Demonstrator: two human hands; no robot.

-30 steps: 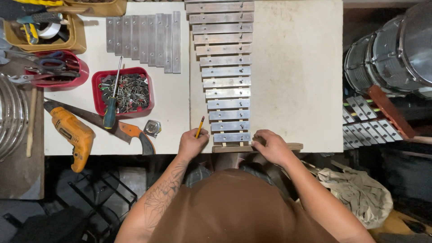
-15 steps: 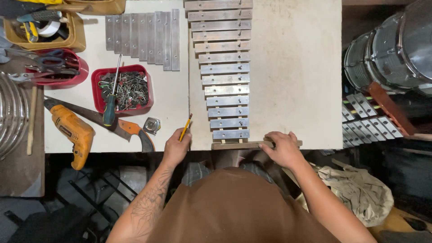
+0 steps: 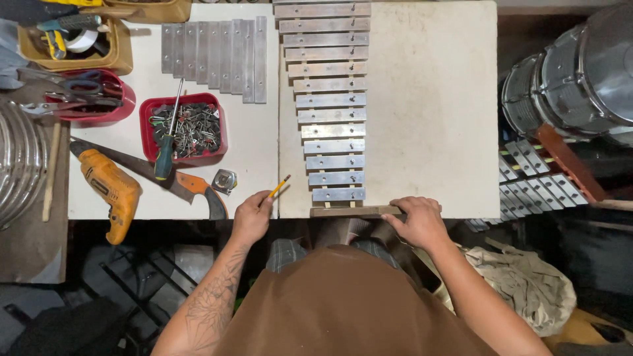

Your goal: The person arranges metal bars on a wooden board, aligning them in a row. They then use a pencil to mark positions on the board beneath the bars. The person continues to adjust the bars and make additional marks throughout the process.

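Pencil (image 3: 279,187) in left hand (image 3: 251,216), right hand (image 3: 417,219) on wooden bar (image 3: 349,211)

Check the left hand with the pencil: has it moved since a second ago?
Yes. The left hand with the pencil has drifted left, away from the row of metal bars, toward the saw handle at the table edge.

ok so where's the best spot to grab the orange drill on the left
Probably the orange drill by its handle, the lower end hanging past the table edge. Come from the near side, below: that end is free in the air, while the saw lies close beside the body.
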